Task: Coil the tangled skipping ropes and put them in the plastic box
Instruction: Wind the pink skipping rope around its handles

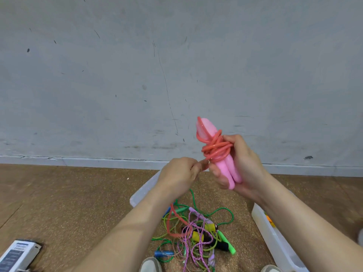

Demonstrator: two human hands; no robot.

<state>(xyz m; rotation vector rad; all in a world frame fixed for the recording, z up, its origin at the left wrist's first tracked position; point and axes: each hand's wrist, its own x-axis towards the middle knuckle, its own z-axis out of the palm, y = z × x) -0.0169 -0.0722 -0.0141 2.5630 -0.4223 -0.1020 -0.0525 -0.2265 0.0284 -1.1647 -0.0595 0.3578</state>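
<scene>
Slack is your risk: with your right hand (245,165) gripping the pink handles (229,170), red rope (215,149) wound round them, above the tangled pile (192,232), and your left hand (176,173) pinching the rope beside that wrap, a slipped pinch could let the turns unwind.

Hands, two: left hand (177,174), right hand (243,165). Coiled pink rope (215,149), one, with two pink handles (231,171). Rope tangle (196,232), one heap; strands too knotted to count. Clear plastic pieces (141,193) (275,238), two. Carton (17,254), one. Shoe tips (150,265) (271,268), two.
</scene>
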